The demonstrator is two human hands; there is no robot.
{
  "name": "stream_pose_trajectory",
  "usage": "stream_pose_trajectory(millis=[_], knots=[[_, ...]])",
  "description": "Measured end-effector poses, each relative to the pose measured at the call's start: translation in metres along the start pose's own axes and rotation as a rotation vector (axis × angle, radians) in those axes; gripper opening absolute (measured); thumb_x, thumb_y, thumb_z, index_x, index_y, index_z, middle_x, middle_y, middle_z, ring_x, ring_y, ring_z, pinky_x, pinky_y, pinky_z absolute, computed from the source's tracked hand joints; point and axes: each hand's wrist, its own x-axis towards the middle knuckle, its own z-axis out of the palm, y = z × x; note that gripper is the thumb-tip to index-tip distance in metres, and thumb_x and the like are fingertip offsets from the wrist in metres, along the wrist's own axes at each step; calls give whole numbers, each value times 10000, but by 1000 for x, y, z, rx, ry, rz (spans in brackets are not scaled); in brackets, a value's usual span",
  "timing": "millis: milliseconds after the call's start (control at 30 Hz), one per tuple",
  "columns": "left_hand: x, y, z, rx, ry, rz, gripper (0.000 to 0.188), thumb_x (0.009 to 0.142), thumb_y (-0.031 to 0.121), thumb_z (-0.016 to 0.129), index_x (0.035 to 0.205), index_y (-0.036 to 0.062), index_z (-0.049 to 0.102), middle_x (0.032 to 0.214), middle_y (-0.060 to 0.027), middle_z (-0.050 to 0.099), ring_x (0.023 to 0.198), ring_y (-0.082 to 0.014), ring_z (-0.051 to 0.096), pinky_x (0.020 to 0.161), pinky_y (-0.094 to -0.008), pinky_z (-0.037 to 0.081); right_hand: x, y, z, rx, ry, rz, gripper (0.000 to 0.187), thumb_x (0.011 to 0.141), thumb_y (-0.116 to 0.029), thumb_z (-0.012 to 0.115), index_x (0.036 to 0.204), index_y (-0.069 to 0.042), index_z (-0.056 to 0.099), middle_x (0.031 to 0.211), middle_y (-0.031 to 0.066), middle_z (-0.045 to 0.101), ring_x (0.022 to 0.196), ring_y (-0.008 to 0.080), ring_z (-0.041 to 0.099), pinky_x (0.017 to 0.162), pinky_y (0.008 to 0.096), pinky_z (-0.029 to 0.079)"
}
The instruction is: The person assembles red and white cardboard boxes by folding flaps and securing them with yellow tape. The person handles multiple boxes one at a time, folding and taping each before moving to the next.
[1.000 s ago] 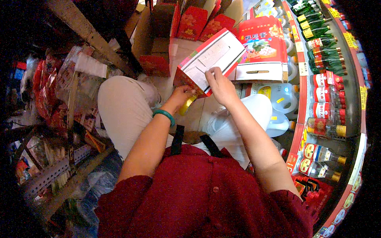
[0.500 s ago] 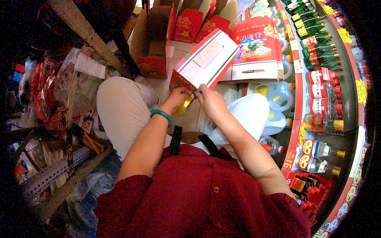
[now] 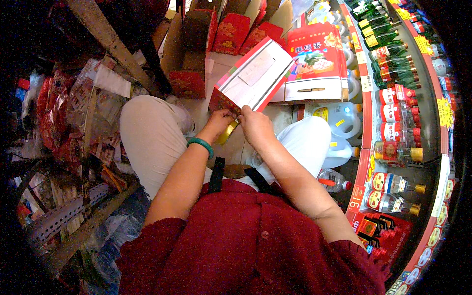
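A red and white cardboard box [image 3: 255, 73] is tilted in front of me, its white face with a slot outline turned up. At its near edge my left hand [image 3: 220, 123], a green bangle on the wrist, is closed, fingertips pinched on what looks like a roll of yellow tape [image 3: 228, 133]. Just right of it, my right hand [image 3: 255, 127] is closed against the box's near corner. Its fingertips are partly hidden, so what it pinches does not show.
A red and white carton [image 3: 317, 61] stands beyond the box. Open red cardboard boxes [image 3: 187, 81] stand ahead on the tiled floor. Large clear jugs [image 3: 341, 120] and shelves of bottles [image 3: 396, 113] line my right. Plastic-wrapped goods [image 3: 54, 108] and a metal frame [image 3: 108, 46] are at left.
My right hand has shifted slightly left along the box's near corner. My left hand, the yellow roll and the box have hardly moved.
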Motion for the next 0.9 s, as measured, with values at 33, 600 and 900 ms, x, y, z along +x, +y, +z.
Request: stream_pose_trajectory(millis=[33,600,900], knots=[[-2,3,0,13,2,-3,154,801,103,584,911,9,638,830,-84,637,749,-158,568,674,-311,461,-1,1,-1,3,-7,6,163,857,-224,505,907,-69,496,737,220,602,724,421,585,633,509,452],[3,-7,-2,157,14,65,196,800,136,577,930,2,639,861,-144,649,779,-205,598,694,-336,462,5,-6,-7,-58,-79,1,154,829,-171,487,915,-48,524,785,218,618,780,397,610,657,480,477],[0,-3,0,158,27,21,178,790,126,581,909,17,657,865,-142,656,775,-219,605,714,-345,469,5,-13,-15,-99,-114,-4,162,826,-130,460,932,-33,535,811,210,627,797,381,620,671,463,492]])
